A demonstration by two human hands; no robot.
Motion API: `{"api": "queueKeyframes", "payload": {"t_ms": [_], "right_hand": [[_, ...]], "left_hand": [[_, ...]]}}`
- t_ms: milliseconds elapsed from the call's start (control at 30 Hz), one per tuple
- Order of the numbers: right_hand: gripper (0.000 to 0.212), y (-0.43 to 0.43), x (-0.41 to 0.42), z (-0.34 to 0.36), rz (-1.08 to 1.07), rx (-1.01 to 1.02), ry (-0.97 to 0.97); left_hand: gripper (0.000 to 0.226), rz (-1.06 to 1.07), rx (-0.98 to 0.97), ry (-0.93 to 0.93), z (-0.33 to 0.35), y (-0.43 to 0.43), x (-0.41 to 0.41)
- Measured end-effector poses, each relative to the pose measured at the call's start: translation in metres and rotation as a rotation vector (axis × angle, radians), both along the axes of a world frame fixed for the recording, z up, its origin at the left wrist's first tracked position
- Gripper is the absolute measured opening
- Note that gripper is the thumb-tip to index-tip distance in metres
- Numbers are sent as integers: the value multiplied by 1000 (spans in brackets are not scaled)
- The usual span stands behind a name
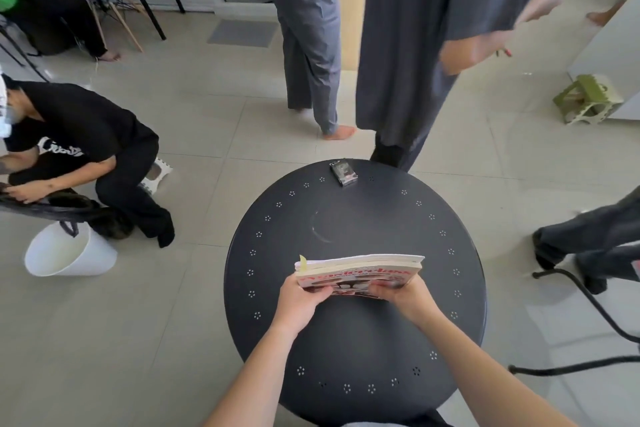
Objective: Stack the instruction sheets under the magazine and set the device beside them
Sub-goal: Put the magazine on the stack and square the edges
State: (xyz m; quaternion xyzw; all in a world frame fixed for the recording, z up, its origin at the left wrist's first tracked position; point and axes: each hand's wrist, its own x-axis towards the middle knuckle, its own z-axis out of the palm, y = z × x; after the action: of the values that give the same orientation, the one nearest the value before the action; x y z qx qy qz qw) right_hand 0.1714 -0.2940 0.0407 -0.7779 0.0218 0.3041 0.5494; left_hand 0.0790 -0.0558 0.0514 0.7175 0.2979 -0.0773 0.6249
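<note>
A magazine with a red-lettered cover is held above the middle of the round black table, tilted so its far edge is raised. White instruction sheets lie pressed against its far side, with a yellow tab at their left corner. My left hand grips the stack's near left edge. My right hand grips its near right edge. A small dark device lies alone at the table's far rim, well beyond both hands.
Two people stand just past the table's far edge. A person crouches at the left beside a white bin. A seated person's legs and a black chair frame are at the right. A green step stool stands far right.
</note>
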Motion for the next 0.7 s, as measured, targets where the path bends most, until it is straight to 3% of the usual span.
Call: {"api": "queueKeyframes", "payload": {"t_ms": [267, 433, 567, 700], "right_hand": [[31, 7, 4, 12, -50, -76, 22], [19, 11, 13, 27, 69, -155, 20], [5, 9, 16, 34, 133, -178, 46], [9, 11, 8, 32, 86, -138, 94]], "left_hand": [[33, -2, 35, 14, 0, 1, 8], [27, -17, 41, 58, 4, 9, 16], [25, -7, -13, 81, 7, 12, 18], [32, 76, -57, 111, 5, 0, 17]]}}
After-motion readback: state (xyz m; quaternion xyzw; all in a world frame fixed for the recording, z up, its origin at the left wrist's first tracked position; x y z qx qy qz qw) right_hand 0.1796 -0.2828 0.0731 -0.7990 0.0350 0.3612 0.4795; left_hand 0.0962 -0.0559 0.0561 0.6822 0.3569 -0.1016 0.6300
